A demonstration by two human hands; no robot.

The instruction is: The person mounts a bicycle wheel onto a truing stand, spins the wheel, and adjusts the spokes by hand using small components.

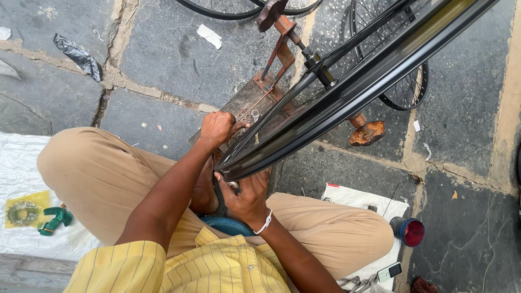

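Grey stone paving point(173, 54) forms the floor, with a white sheet point(21, 163) laid at 9 o'clock. Seated person in tan trousers and yellow striped shirt works a black bicycle wheel rim point(347, 95), which runs from centre to 1 o'clock and sits in a rusty stand point(282, 49) on a wooden board.

Left hand point(217, 129): forearm extended forward, wrist straight, fingers curled in a closed grip at the rim's near end; what they pinch is likely a spoke, view unclear.

Right hand point(248, 195): at 6 o'clock of the rim end, palm up, fingers wrapped on the rim's underside, white band on the wrist.

Red-lidded tin point(410, 231) lies at 4 o'clock; green tool point(54, 220) at 8 o'clock.
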